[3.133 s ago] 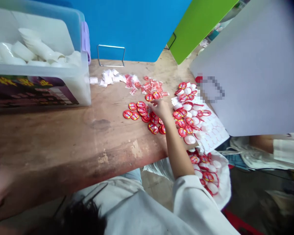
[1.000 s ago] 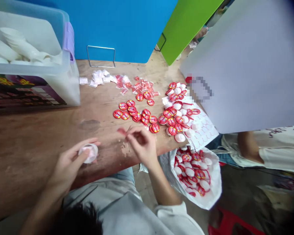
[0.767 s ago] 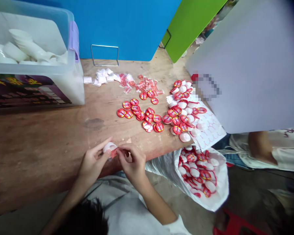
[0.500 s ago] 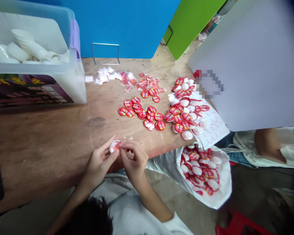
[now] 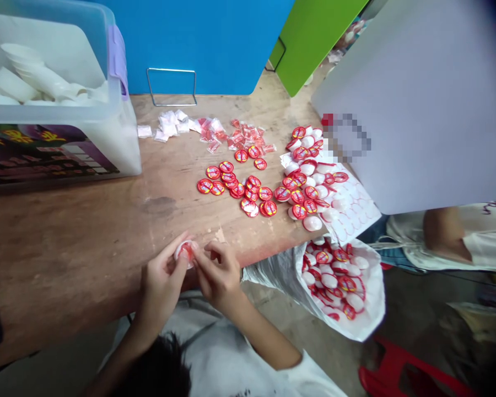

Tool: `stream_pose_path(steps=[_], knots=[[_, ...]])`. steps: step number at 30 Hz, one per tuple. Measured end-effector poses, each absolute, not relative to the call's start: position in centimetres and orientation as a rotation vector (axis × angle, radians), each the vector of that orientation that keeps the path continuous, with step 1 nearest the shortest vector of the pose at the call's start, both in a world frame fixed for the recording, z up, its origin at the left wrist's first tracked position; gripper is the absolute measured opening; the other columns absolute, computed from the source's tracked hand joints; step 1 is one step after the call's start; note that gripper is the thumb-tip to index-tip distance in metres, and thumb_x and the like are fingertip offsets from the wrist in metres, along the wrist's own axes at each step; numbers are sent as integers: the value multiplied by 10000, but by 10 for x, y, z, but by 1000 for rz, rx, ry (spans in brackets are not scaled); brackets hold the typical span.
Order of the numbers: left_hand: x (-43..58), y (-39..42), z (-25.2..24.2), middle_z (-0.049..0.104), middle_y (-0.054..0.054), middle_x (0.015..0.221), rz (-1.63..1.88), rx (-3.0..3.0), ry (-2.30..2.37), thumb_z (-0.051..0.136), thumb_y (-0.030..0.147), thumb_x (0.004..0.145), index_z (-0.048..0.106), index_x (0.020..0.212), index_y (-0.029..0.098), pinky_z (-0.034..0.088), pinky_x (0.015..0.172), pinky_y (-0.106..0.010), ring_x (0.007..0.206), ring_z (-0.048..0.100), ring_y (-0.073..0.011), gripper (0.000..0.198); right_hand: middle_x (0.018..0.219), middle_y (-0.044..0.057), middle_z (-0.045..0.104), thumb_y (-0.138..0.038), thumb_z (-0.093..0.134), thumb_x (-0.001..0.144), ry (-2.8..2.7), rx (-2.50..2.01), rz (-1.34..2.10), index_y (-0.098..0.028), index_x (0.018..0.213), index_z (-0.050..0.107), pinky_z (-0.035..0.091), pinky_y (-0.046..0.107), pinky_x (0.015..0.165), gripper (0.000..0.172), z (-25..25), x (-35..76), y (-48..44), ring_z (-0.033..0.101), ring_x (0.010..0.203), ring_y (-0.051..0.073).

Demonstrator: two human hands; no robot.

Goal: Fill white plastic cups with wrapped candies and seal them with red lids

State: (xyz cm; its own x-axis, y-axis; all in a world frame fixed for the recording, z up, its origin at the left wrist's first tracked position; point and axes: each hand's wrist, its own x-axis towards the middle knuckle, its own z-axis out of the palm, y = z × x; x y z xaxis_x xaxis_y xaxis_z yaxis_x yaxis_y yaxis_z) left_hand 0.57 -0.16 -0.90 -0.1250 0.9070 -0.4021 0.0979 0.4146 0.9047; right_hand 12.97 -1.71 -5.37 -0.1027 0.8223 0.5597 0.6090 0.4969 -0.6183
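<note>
A small white cup [image 5: 177,252] is gripped between the thumb and fingers of my left hand [image 5: 161,275], just above the table's front edge. Inside its mouth lies a red sachet [image 5: 186,251]. My right hand [image 5: 219,270] is closed, its fingertips pinched at the sachet's right side by the cup rim; the exact grip is partly hidden. Beyond my hands lie round red printed lids [image 5: 230,181] in a loose group. Behind them are red clear-wrapped sachets [image 5: 248,137] and white sachets [image 5: 169,125].
A clear bin [image 5: 132,138] of white cups stands at left. Lidded cups [image 5: 301,187] heap on a white sheet [image 5: 357,212] at right; more fill a white sack [image 5: 374,309] below. Blue [image 5: 198,44], green [image 5: 310,44] and pale [image 5: 417,110] panels stand behind. Another person's arm [image 5: 442,231] shows at right.
Both hands have shifted slightly left with the cup. The cup's mouth has turned more toward me, and the red sachet now sits spread inside it. The whole view has shifted a little.
</note>
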Motion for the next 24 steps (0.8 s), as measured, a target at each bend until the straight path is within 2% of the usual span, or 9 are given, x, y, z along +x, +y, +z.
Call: stream_pose_path(steps=[3,6,9,13,16,18,20,22,24], knots=[[6,3,-5,703,-124,1060,912,854,1603,621,340,715,634,1124,59,576,765,-318,919,678,-254,497,918,59,578,-161,525,847,-1709,-1275,279,-241,1075,644,488,281,661,269,-55,152,-5,560,769,156],[5,10,-1,727,-89,983,938,831,1647,617,272,678,656,1081,75,588,641,-274,804,695,-222,450,903,77,603,-242,565,842,-1424,-1594,87,-193,927,649,479,338,752,129,-65,186,24,573,830,193],[3,12,-2,730,-84,959,926,865,1649,599,259,684,660,1078,79,575,585,-252,757,695,-207,438,898,98,625,-358,621,800,-1415,-1910,19,-162,889,622,432,404,831,215,-81,212,51,553,887,242],[4,9,-8,711,-107,1033,910,913,1586,590,262,699,630,1125,81,571,607,-249,812,692,-212,465,860,101,631,-346,650,762,-1436,-2100,64,-148,860,598,410,388,804,227,-95,223,68,534,857,248],[3,7,-9,704,-101,1043,932,934,1557,574,225,701,582,1160,103,570,647,-251,861,685,-209,475,860,101,641,-291,662,732,-1395,-2054,93,-141,850,606,414,393,820,199,-90,220,65,547,857,242],[1,6,-8,716,-84,974,928,955,1549,568,207,697,597,1081,115,566,656,-246,846,685,-204,395,882,95,651,-282,669,720,-1385,-1903,223,-138,899,617,444,382,800,235,-77,213,56,571,829,224],[0,6,-7,721,-68,904,902,984,1539,572,201,687,624,955,126,561,657,-239,817,687,-201,283,960,89,653,-287,646,754,-1427,-1635,503,-153,1022,614,484,353,776,301,-60,201,42,598,838,201],[1,6,-6,724,-61,886,882,1004,1523,584,206,680,644,902,131,560,669,-239,814,688,-205,242,1078,85,625,-272,595,810,-1485,-1365,780,-195,1166,580,506,335,819,365,-44,185,27,609,935,186],[2,5,-8,728,-67,935,878,1006,1503,598,222,685,665,950,131,564,707,-254,837,691,-214,288,1156,80,586,-241,556,844,-1552,-1232,890,-237,1241,556,490,342,910,396,-32,167,12,584,1058,186]])
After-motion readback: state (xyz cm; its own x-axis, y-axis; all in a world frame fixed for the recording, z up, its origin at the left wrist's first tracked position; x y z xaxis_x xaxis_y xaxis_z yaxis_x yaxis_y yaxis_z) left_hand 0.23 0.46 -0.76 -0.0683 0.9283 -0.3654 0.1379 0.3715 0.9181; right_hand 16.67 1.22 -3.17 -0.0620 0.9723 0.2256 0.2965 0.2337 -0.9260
